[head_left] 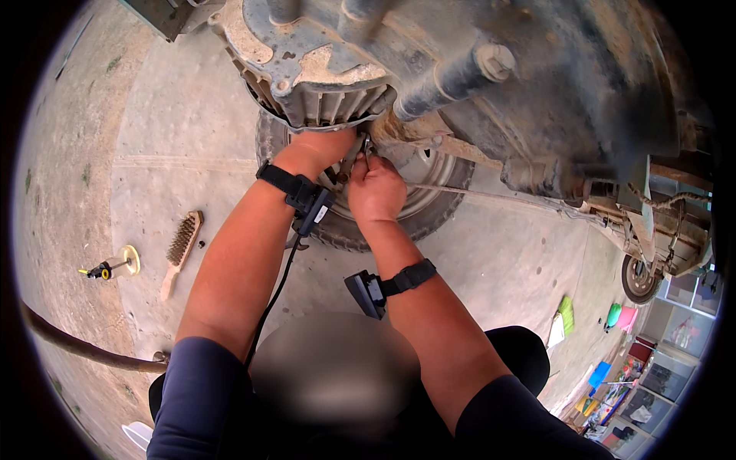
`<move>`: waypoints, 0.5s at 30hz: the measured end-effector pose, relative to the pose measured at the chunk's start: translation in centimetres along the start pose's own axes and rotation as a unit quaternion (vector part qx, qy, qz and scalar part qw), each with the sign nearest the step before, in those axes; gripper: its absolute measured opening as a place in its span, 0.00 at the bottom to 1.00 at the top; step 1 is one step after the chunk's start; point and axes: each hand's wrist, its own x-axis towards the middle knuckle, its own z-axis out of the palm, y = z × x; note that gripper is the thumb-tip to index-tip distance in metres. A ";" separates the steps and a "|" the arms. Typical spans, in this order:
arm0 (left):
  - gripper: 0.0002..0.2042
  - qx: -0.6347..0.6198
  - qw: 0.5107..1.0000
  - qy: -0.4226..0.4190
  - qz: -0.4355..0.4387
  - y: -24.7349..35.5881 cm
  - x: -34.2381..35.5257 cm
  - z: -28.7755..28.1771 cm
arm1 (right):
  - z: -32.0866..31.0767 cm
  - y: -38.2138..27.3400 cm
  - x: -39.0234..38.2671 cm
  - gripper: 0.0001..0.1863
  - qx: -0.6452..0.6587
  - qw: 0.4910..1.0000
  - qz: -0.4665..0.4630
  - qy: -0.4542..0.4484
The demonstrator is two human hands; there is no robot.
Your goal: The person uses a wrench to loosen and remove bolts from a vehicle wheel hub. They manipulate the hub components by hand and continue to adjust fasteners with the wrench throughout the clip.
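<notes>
My left hand reaches in beneath a dirty, finned metal housing on the underside of a vehicle. Its fingers are hidden there, so what they touch does not show. Just right of it, my right hand is closed around a small shiny metal tool, apparently a wrench, pointing up toward the housing. Behind both hands is a wheel with a dark tyre and a pale rim. Both wrists wear black straps with small devices.
A rusty rod runs rightward from the wheel. On the concrete at left lie a wire brush with a wooden handle and a yellow-and-black item with a clear round part. A curved bar crosses the lower left. Coloured items and shelves stand far right.
</notes>
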 end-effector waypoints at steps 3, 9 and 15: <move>0.10 -0.036 0.994 -0.084 -0.056 -0.5 0.3 0.1 | 0.0 0.1 0.2 0.14 -0.005 1.000 0.000 0.002; 0.12 0.016 0.973 -0.182 -0.138 -3.3 -2.5 -2.1 | 0.2 -0.1 -0.2 0.15 -0.016 1.000 -0.001 -0.009; 0.12 -0.231 0.883 -0.200 -0.357 -2.4 -4.7 -6.5 | 0.1 0.3 -0.1 0.17 -0.018 1.000 0.007 -0.007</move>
